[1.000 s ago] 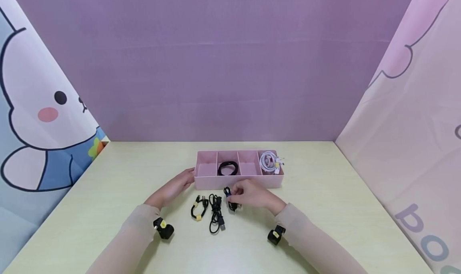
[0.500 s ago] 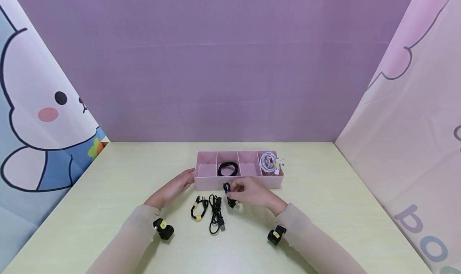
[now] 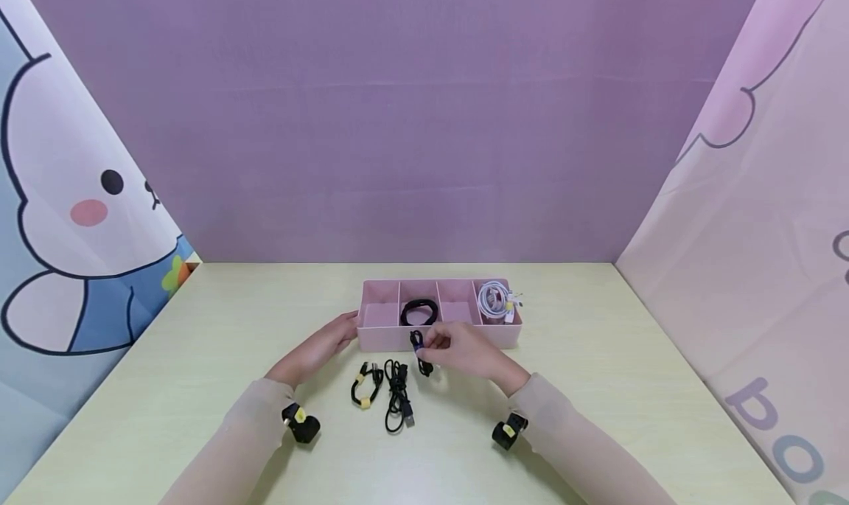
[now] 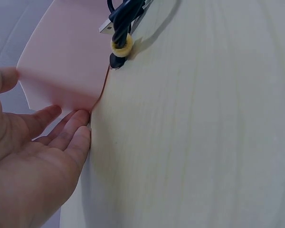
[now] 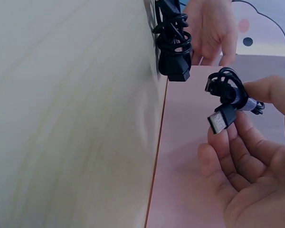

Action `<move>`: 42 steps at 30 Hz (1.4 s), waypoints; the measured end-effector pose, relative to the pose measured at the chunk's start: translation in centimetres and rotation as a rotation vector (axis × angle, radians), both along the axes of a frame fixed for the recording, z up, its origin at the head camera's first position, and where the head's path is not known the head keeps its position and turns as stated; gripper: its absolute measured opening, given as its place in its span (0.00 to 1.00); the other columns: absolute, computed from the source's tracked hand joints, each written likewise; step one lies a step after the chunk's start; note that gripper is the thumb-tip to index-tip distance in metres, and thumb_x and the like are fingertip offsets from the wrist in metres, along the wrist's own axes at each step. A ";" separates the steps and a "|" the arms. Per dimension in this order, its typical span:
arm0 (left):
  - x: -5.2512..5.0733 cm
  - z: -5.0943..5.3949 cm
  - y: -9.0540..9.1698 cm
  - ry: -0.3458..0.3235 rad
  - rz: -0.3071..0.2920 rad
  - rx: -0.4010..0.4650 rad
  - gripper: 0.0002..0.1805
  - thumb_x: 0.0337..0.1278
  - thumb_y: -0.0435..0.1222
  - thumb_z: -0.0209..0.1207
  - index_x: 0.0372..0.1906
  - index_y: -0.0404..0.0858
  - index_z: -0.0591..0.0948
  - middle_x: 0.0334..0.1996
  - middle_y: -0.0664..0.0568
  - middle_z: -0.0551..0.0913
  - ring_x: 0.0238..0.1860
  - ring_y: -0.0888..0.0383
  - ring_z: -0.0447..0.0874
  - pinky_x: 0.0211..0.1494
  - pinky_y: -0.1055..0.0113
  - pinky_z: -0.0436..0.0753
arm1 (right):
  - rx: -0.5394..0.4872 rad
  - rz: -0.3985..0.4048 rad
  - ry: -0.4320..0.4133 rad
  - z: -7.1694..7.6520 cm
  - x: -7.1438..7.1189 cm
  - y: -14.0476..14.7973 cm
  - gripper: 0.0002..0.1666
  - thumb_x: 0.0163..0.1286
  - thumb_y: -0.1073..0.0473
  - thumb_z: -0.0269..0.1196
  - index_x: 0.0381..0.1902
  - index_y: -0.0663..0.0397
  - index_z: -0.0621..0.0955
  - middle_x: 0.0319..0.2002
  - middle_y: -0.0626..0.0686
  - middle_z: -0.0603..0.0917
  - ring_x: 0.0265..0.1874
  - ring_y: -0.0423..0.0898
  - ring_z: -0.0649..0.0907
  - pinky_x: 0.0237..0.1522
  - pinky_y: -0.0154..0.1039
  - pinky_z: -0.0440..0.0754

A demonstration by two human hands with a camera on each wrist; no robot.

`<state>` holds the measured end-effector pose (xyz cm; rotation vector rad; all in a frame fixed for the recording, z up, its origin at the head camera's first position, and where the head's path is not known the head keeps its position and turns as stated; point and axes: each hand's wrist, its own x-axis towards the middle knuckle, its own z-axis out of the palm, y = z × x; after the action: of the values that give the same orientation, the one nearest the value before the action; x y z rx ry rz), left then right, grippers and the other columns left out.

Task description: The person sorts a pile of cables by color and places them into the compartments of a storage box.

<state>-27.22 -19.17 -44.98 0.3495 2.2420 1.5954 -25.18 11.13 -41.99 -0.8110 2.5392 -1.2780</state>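
You are at a tabletop recording booth, walled off by sheets; what building it stands in, the views do not tell you. Beneath your left hand [image 3: 323, 346] and right hand [image 3: 464, 350] runs a pale wood-grain table [image 3: 265, 306]. Beyond both, a plain purple sheet [image 3: 411, 122] closes off the back. Out past your left hand hangs a cartoon-printed sheet [image 3: 53, 129]; past your right, a pale pink sheet [image 3: 763, 254] with printed letters. A black camera [image 3: 302, 424] sits just behind your left hand, a second camera [image 3: 508, 432] behind your right.
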 end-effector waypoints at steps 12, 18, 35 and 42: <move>0.1 -0.2 -0.1 0.007 0.002 -0.003 0.38 0.79 0.57 0.36 0.80 0.37 0.51 0.77 0.43 0.57 0.75 0.47 0.57 0.77 0.56 0.57 | -0.042 0.007 0.045 0.8 0.1 -0.1 0.09 0.69 0.51 0.68 0.38 0.49 0.84 0.35 0.44 0.84 0.36 0.42 0.82 0.42 0.37 0.85; 0.0 -0.3 -0.2 0.021 -0.018 0.010 0.38 0.80 0.56 0.35 0.80 0.35 0.49 0.77 0.40 0.55 0.76 0.43 0.56 0.78 0.53 0.56 | -0.061 0.007 0.066 1.1 -0.1 -0.1 0.09 0.69 0.51 0.69 0.39 0.49 0.84 0.35 0.44 0.84 0.35 0.43 0.82 0.42 0.37 0.85; 0.1 0.0 0.0 0.012 -0.004 0.005 0.37 0.80 0.56 0.36 0.80 0.38 0.51 0.77 0.43 0.56 0.76 0.45 0.56 0.78 0.55 0.55 | -0.069 -0.029 0.117 2.4 -0.7 -0.2 0.08 0.68 0.51 0.69 0.38 0.48 0.85 0.36 0.43 0.85 0.34 0.42 0.82 0.39 0.38 0.85; -0.1 -0.1 0.0 0.009 -0.009 -0.002 0.38 0.80 0.57 0.36 0.80 0.37 0.50 0.78 0.42 0.55 0.76 0.45 0.56 0.78 0.55 0.55 | -0.062 -0.059 0.125 2.8 -1.3 -0.2 0.10 0.68 0.51 0.69 0.42 0.49 0.86 0.36 0.43 0.85 0.35 0.42 0.83 0.41 0.38 0.85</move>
<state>-27.29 -19.20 -45.06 0.3667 2.2454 1.5903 -26.48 10.93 -39.21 -0.8601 2.6515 -1.3707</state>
